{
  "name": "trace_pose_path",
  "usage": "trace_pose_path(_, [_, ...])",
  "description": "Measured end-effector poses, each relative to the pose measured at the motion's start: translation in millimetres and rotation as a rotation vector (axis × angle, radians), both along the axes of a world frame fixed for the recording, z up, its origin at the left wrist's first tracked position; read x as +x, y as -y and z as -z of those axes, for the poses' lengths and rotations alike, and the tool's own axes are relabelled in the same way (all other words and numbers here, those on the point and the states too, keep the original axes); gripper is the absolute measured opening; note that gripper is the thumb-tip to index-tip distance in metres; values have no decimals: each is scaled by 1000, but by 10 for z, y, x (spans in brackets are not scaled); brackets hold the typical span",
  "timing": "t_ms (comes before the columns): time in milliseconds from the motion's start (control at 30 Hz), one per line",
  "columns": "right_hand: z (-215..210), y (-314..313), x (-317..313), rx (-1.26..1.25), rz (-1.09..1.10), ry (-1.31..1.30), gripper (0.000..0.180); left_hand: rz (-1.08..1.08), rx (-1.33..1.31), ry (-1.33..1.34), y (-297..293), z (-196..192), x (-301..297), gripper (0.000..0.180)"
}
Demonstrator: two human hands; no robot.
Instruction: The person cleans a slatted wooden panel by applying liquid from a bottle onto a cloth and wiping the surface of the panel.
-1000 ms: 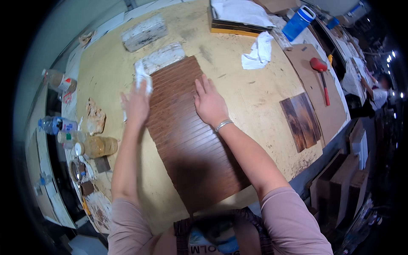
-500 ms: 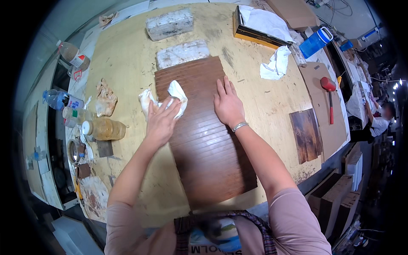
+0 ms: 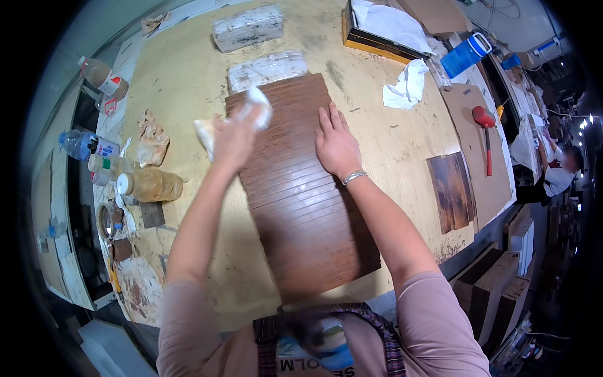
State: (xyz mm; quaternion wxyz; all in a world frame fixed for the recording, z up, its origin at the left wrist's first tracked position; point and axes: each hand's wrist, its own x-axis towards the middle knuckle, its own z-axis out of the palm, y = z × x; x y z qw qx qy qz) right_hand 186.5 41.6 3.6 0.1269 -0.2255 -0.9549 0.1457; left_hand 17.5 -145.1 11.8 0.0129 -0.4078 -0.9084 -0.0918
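Left hand (image 3: 233, 135) grasps a crumpled white cloth (image 3: 251, 110) on the far-left of a brown ribbed wooden panel (image 3: 301, 195); right hand (image 3: 336, 144), open and flat, should press firmly, steadying it.

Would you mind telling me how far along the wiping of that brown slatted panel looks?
Hard to call any part finished: the brown slatted wooden panel looks evenly dark throughout. In hand: the left hand holds a white cloth at the panel's far left corner, while the right hand lies flat, steadying it. A smaller brown board lies untouched to the right.
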Motion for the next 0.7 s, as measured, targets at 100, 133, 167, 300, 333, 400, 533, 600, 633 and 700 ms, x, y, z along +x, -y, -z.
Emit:
trace_pose_path(100, [-10, -11, -22, 5, 1, -1, 52, 58, -162, 129, -353, -220, 249, 47])
trace_pose_path(133, [-1, -10, -17, 3, 4, -2, 52, 97, -317, 203, -474, -292, 427, 46])
trace_pose_path(167, [-1, 14, -54, -27, -21, -17, 54, 289, 41, -66, -400, 177, 627, 45])
trace_pose_path(300, [-45, -188, 60, -311, 8, -169, 66, 137, 107, 177, -442, -215, 407, 40])
trace_pose_path(333, [-95, -201, 115, -446, 18, -242, 70, -49, 46, 219, -440, -331, 234, 40])
trace_pose_path(400, [-200, -271, 364, -663, 52, -190, 91, 83, 69, -282, -227, 19, -58, 44])
trace_pose_path(533, [1, -295, 795, -861, 3, -86, 102, 697, 53, 173, -481, -96, 978, 47])
trace_pose_path(600, [87, -208, 841, -879, -57, -80, 100, 419, -48, 53, -800, -61, 766, 52])
trace_pose_path(633, [87, -201, 832, -902, -50, -91, 99, 307, -33, 68, -951, -115, 542, 52])
trace_pose_path(700, [93, -214, 816, -947, -33, -116, 97, 252, -5, -41, -1087, -189, 274, 52])
